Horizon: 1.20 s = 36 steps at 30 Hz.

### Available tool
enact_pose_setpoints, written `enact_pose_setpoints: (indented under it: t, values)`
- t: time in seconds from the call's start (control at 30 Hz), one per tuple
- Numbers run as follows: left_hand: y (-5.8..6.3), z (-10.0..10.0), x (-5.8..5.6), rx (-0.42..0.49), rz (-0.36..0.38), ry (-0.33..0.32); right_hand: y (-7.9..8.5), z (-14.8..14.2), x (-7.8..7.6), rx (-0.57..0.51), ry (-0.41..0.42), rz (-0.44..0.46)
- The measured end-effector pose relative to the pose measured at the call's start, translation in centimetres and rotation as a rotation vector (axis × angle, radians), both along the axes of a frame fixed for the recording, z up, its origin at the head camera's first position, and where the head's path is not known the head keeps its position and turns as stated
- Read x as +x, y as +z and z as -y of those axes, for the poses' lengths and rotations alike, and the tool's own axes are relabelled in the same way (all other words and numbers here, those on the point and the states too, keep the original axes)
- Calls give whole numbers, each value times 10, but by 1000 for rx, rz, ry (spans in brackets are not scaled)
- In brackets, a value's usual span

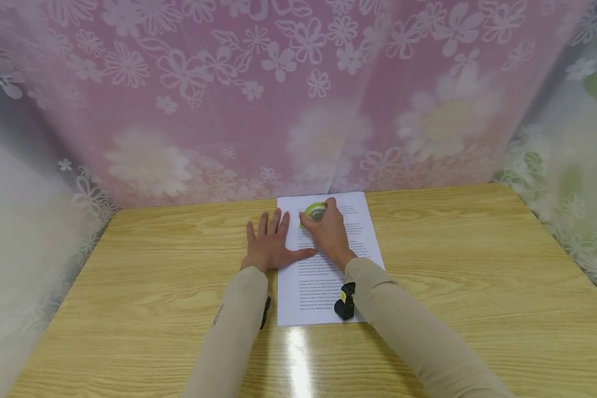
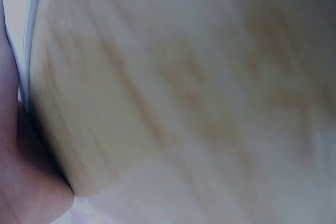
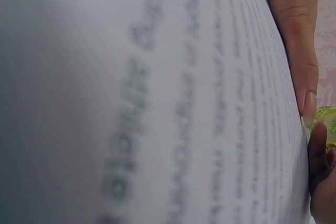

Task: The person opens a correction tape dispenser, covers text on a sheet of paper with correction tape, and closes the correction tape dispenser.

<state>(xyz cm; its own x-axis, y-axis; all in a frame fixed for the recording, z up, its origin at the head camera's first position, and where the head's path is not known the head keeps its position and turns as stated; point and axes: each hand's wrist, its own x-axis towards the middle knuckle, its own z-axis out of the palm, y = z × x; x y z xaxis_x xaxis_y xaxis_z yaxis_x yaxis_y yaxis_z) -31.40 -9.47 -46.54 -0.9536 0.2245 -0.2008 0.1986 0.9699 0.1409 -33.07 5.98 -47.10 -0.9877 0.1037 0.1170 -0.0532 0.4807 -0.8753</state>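
A shallow round object with a bright green rim and a grey, shiny middle (image 1: 317, 211) rests on or just above the upper part of the white paper printed with black text (image 1: 288, 298). Whether it is a container, and what its middle holds, cannot be made out; the right wrist view shows only a green and yellow piece of it at the edge. The person's right hand (image 1: 332, 233) grips it, thumb and fingers curled around its sides. The left hand (image 1: 270, 249) lies to the object's left, near but apart from it, spread wide with fingers straight; its thumb reaches across the paper, while its outer fingers lie over the light yellow wood-grain table (image 1: 154, 287). Both arms wear beige long sleeves (image 1: 229, 331). A small black device with a yellow label (image 1: 345, 307) sits at the right wrist, above the paper's lower part. Behind the table hangs a pink curtain with white flowers (image 1: 249, 121).
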Motion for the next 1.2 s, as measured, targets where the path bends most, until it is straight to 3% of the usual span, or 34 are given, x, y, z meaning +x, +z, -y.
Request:
enact_pose_setpoints:
  t: [0.4,1.2]
  values:
    - [-1,1,-2,-9,13,10,1,-3,1,89,-1,8]
    - [-2,1,-3,3,29,10,-1,-16,0,98,12,-23]
